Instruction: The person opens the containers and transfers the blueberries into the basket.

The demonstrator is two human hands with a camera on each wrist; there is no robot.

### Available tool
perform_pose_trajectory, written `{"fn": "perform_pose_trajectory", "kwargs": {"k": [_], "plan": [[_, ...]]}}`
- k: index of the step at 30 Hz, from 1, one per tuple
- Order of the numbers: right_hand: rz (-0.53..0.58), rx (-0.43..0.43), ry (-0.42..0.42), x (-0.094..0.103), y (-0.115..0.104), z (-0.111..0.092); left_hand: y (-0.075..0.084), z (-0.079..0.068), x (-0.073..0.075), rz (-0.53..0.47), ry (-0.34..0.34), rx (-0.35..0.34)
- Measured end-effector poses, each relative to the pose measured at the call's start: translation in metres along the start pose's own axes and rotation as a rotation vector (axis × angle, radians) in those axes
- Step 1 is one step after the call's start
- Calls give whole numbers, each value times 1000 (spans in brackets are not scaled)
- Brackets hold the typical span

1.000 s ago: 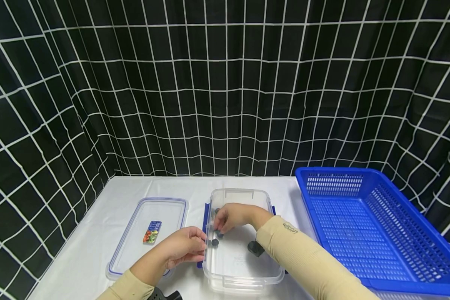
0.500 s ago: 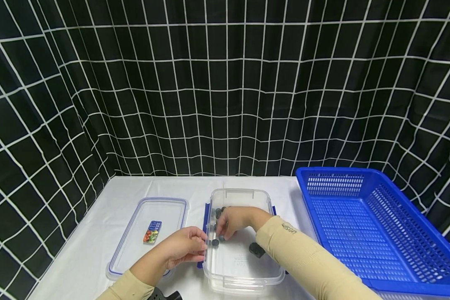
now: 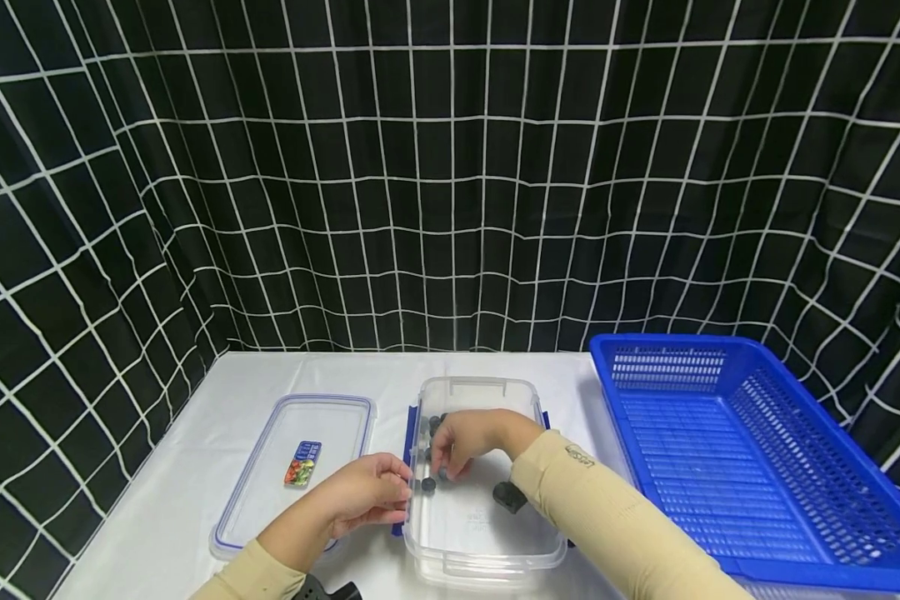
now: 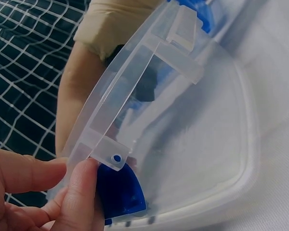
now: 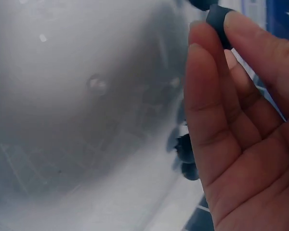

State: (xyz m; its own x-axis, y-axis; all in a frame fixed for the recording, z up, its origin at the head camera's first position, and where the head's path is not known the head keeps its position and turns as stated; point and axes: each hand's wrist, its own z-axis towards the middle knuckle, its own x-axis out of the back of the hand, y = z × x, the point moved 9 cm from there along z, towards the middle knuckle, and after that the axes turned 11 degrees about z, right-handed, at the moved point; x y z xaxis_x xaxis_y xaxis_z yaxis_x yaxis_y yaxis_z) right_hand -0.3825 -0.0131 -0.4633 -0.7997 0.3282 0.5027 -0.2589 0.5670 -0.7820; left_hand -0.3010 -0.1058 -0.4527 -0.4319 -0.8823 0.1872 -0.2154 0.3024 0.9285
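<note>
A clear plastic food container (image 3: 487,552) with blue side clips stands lidless on the white table. My left hand (image 3: 378,493) holds its left rim; in the left wrist view, the fingers pinch the edge beside a blue clip (image 4: 120,190). My right hand (image 3: 467,442) reaches down inside, pinching a blueberry (image 5: 217,25) between thumb and fingertips. One blueberry (image 3: 428,485) lies just in front of those fingertips, along the left wall. More blueberries (image 3: 435,423) sit behind the hand, partly hidden by it; the right wrist view shows a crowned blueberry (image 5: 185,149) beyond the palm.
The container's clear lid (image 3: 249,492), blue-edged and bearing a label (image 3: 302,463), lies at the left. A large blue plastic basket (image 3: 690,483) stands at the right. Behind the table hangs a black curtain (image 3: 450,192) with white grid lines.
My right hand has shifted slightly toward the front of the container, bringing its fingertips near the front blueberry and uncovering blueberries behind it. My left hand stays at the rim.
</note>
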Motion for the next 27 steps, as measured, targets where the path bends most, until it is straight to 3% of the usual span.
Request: {"fn": "perform_pose_trajectory", "kwargs": {"k": [6,10,19,27], "plan": [[149,39,-14,8,-11,-4,-1,2,1,5,1,-1],[235,97,23,20,-22,-11,-2,3,2,0,4,-3],[262,161,110,48,-32,-33,-4,2,0,-5,-8,7],[259,239,222,93,-42,-77,-2,0,-2,5,-10,6]]}}
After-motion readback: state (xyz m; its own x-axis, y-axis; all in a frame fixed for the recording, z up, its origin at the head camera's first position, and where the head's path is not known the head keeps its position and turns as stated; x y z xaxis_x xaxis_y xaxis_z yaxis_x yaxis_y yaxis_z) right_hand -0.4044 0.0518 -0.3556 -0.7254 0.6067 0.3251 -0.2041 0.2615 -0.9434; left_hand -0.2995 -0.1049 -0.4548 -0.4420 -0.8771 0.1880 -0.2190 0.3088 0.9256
